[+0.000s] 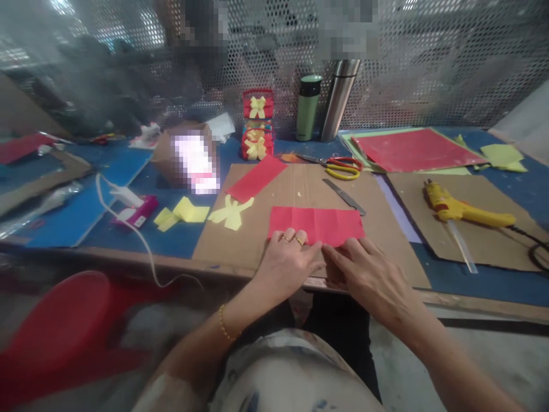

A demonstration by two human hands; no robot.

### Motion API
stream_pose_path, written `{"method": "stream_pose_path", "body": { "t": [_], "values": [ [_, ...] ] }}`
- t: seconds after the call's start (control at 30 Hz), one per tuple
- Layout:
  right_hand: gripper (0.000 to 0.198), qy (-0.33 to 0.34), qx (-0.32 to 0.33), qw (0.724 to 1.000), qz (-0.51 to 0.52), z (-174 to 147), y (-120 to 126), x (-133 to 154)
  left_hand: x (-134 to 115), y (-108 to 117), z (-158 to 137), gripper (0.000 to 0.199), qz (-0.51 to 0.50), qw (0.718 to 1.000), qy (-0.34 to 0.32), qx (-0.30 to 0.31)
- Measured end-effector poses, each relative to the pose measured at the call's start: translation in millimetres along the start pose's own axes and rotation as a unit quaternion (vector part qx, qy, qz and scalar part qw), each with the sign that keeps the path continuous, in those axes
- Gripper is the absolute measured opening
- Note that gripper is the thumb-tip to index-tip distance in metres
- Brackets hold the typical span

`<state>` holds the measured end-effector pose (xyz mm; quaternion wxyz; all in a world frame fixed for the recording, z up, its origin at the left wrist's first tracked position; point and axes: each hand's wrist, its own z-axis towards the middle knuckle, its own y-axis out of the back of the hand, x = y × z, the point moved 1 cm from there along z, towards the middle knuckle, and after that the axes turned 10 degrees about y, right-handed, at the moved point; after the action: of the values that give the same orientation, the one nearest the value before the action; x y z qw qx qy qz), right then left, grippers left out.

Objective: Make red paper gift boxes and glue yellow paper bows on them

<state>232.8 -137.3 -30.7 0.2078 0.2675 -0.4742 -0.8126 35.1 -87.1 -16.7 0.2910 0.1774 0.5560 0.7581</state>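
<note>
A creased red paper strip point(317, 223) lies crosswise on a cardboard sheet point(257, 246) in front of me. My left hand point(291, 257), with rings on it, is closed on the paper's near edge at the left, fingers bent over it. At the right part of that same edge, my right hand point(369, 269) also grips the paper, its fingertips close to my left thumb. Just beyond lies a grey metal blade point(344, 196). A second red paper strip point(257, 178) sits at the back left of the cardboard, beside a yellow paper bow shape point(233, 213).
Scissors point(341, 165), red paper sheets point(420, 149), a green flask point(307, 109) and a steel flask point(341, 100) are behind. Right is a yellow glue gun point(467, 210); left, yellow paper pieces point(184, 212), a purple power adapter point(137, 212) and red bow-decorated paper pieces point(257, 123).
</note>
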Motion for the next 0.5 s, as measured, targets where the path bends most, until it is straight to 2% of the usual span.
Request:
{"method": "stream_pose_path", "body": {
  "t": [0.13,0.33,0.43,0.5],
  "values": [
    [0.024,0.004,-0.017,1.0,0.018,-3.9,-1.6,-1.5,-1.2,-2.4,-1.3,0.032,-0.005,1.0,0.007,-0.011],
    [0.033,0.005,-0.033,0.999,0.032,-21.6,-9.9,-6.3,-2.8,-3.2,-3.3,0.031,-0.001,1.0,0.005,-0.016],
    [0.036,0.028,-0.049,0.997,0.06,-31.1,-14.6,-12.5,-3.4,-4.4,-5.4,0.03,0.002,1.0,0.002,-0.027],
    [0.035,-0.002,-0.07,0.995,0.075,-38.8,-15.6,-18.7,-3.9,-5.4,-6.4,0.027,0.009,1.0,0.003,-0.028]
  ]
}}
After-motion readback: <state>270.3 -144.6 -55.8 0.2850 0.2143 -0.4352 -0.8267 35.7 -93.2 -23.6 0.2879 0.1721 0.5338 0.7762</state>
